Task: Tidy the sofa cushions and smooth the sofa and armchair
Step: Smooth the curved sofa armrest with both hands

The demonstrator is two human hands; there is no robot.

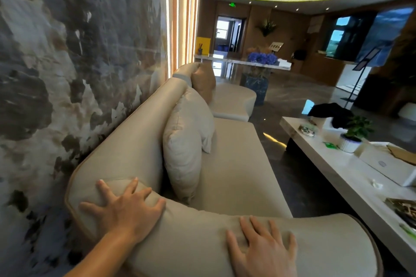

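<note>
A long beige sofa (234,164) runs along the marble wall. My left hand (126,209) lies flat, fingers spread, on the corner where its backrest meets the near armrest (198,236). My right hand (263,249) rests flat on top of that armrest, fingers apart. Neither hand holds anything. Two beige cushions (186,141) stand upright against the backrest, one behind the other. A brown cushion (203,83) leans at the far end, beside a rounded beige seat section (234,101).
A low white coffee table (351,177) stands to the right with a potted plant (353,135), a white box (387,164), magazines and a dark cloth. Glossy dark floor lies between sofa and table. A counter with blue flowers (262,58) stands far back.
</note>
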